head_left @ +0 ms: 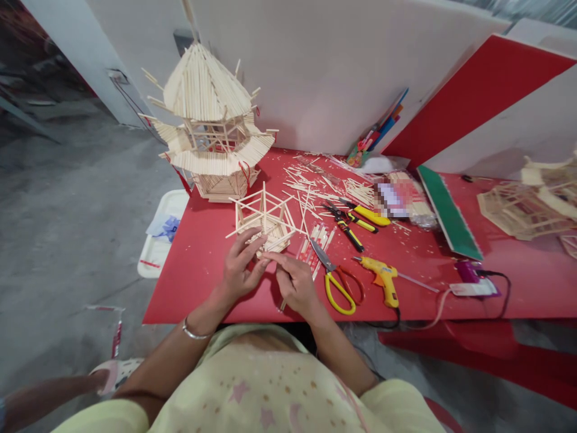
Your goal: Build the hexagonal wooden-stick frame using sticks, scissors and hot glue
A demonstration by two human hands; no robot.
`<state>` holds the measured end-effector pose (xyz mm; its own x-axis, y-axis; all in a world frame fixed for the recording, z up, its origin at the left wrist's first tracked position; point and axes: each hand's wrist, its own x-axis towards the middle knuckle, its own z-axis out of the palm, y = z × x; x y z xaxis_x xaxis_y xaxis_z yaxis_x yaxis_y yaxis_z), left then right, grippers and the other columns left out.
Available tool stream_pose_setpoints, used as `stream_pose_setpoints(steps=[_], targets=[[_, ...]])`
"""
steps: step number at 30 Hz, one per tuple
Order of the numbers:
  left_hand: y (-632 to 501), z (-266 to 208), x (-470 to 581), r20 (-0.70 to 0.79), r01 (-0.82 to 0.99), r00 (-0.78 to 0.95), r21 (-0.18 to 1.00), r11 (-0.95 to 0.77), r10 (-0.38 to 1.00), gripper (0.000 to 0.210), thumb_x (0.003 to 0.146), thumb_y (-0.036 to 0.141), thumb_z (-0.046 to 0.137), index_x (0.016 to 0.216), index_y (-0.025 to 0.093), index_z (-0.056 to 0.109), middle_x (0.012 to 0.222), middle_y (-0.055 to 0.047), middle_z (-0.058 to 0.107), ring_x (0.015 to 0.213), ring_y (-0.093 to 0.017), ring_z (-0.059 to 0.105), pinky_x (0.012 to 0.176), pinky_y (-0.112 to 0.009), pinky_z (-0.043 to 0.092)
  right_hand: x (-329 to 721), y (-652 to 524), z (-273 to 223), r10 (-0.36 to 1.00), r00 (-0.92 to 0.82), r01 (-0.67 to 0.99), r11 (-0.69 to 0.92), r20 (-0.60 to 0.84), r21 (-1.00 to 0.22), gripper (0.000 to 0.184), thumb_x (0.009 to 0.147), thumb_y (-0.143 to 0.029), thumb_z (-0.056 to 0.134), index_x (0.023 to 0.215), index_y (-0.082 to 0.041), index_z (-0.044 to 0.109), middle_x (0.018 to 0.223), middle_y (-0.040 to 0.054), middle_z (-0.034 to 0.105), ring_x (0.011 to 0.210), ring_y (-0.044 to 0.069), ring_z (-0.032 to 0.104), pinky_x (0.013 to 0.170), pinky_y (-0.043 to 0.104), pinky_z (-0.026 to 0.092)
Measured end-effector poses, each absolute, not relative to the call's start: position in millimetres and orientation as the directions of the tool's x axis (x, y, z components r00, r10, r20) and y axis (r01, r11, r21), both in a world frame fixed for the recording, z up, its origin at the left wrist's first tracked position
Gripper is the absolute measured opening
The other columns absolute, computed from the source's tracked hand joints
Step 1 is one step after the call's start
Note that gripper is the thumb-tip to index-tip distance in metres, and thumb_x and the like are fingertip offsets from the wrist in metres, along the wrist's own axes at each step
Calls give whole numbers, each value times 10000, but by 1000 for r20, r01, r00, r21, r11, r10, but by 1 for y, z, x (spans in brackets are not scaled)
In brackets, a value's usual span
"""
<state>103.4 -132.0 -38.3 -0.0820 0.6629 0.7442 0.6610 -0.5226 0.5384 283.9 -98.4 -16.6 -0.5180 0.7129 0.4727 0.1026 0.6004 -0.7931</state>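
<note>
A small many-sided frame of thin wooden sticks (285, 224) stands on the red table in front of me. My left hand (241, 264) is at its near left side, the fingers bent over the front edge and the thumb below, gripping it. From the right, my right hand (295, 282) reaches to the same near edge. Its index finger stretches out to the frame near the left thumb, while the other fingers curl in. Whatever the right fingers may hold is too small to see. Just behind the frame rises a larger stick pagoda (207, 90) with a conical roof.
Scissors (333, 276), a yellow glue gun (381, 279), pliers (345, 225) and a yellow cutter (369, 213) lie to the right. Loose sticks (311, 186) are scattered behind them. Farther right are a green board (451, 210), a power strip (473, 289) and another stick model (518, 207).
</note>
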Motion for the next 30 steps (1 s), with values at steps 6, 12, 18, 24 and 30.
stream_pose_setpoints(steps=[6,12,18,24,30], targets=[[-132,-38,104,737,674,-85,538,-506,671,432,1001,295,624,1427,225,600,1443,-184,592,1302,-300,620,995,-450,585,283,-98,-18,709,-519,109,609,478,-785,526,970,-63,470,1381,-311,686,1267,4,782,1100,157,763,976,303,606],[-131,-37,104,749,652,-83,540,-533,657,451,983,258,646,1431,225,606,1441,-180,590,1299,-293,620,978,-426,588,283,-98,-18,710,-517,92,602,478,-794,551,966,-51,472,1392,-333,679,1281,-7,775,1113,159,760,1000,310,602],[-132,-37,104,744,663,-85,539,-519,662,443,992,277,636,1431,225,604,1448,-178,591,1311,-301,614,974,-428,593,283,-99,-17,715,-514,102,600,474,-794,550,962,-54,481,1392,-334,678,1275,-7,778,1102,158,763,973,305,605],[-132,-37,104,744,662,-85,539,-521,662,452,991,277,642,1437,226,601,1445,-180,590,1309,-302,615,981,-433,591,283,-99,-18,711,-513,105,608,481,-787,544,966,-59,470,1393,-324,677,1269,1,780,1089,157,766,963,306,609],[-132,-38,104,745,671,-84,533,-515,662,432,997,290,632,1424,225,606,1445,-177,594,1298,-296,624,999,-444,584,282,-99,-18,709,-507,87,607,490,-790,536,969,-55,477,1385,-324,682,1270,2,780,1104,155,762,978,302,603]])
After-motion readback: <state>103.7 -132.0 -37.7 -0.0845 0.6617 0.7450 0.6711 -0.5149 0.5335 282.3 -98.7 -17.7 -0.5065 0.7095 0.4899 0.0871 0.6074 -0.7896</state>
